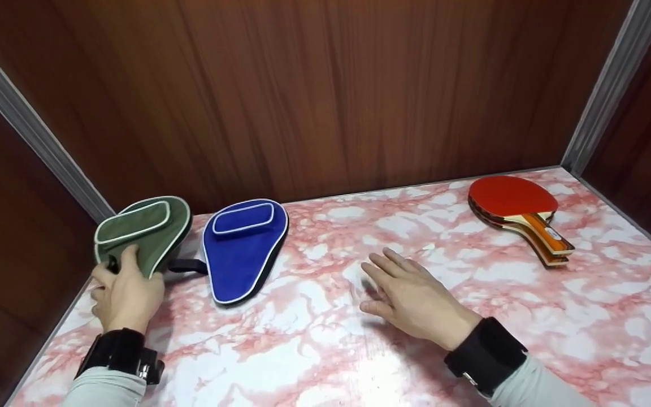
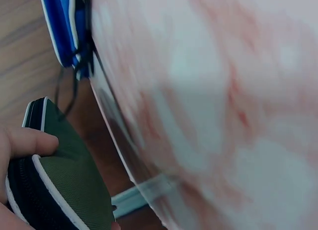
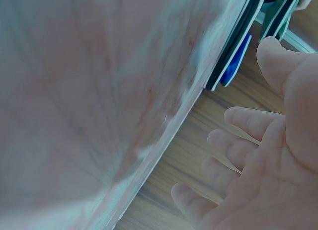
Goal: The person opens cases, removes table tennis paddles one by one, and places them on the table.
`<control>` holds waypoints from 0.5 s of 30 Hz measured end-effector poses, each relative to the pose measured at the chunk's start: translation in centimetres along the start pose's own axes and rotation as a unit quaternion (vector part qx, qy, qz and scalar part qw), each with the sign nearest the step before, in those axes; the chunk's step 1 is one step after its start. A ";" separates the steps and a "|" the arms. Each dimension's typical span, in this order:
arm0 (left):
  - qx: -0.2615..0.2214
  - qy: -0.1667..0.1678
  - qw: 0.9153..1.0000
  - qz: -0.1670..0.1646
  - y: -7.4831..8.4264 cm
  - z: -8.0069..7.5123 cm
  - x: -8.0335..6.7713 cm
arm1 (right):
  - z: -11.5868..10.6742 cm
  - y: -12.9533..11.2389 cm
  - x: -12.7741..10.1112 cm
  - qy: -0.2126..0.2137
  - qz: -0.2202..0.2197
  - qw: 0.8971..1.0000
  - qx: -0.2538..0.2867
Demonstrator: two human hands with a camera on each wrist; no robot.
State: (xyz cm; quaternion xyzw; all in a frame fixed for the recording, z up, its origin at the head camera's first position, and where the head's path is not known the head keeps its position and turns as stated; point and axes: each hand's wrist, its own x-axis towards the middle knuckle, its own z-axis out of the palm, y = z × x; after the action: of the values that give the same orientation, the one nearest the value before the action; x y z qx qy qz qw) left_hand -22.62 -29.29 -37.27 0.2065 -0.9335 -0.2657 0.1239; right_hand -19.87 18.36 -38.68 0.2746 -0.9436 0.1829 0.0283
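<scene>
Left hand (image 1: 125, 291), lower left of the head view: curled round the narrow end of a green paddle case (image 1: 146, 233), thumb (image 2: 30, 142) pressed on the fabric beside the white piping. Case lay at the far left edge of the pink marble tabletop (image 1: 331, 350), close to the wooden back wall (image 1: 325, 90).

Right hand (image 1: 410, 297), centre of the frame: fingers spread and nearly straight, palm down over the tabletop, holding nothing; contact with the surface not clear.

Counted: two paddle cases, the green one and a blue paddle case (image 1: 242, 247) just to its right, black strap between them. Table tennis paddles (image 1: 520, 212), upper right: red-faced, stacked; apparently two, by the layered handles.
</scene>
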 end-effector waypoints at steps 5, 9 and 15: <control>0.000 -0.002 0.999 0.035 2.0 0.7 -0.6 | -0.3 0.1 -0.1 0.005 0.001 1.000 -0.002; -0.003 -0.006 0.998 0.059 3.5 1.5 -1.5 | -0.4 0.2 -0.1 0.008 0.002 1.000 -0.001; -0.005 -0.001 0.995 0.102 5.7 2.6 -3.2 | -0.5 0.4 -0.1 0.009 0.005 1.000 -0.003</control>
State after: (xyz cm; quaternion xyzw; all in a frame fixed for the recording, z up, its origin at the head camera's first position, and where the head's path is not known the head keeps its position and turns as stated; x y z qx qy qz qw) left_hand -22.48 -22.24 -36.66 0.1089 -0.9484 -0.2567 0.1507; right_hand -20.02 18.85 -38.37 0.2683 -0.9452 0.1824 0.0369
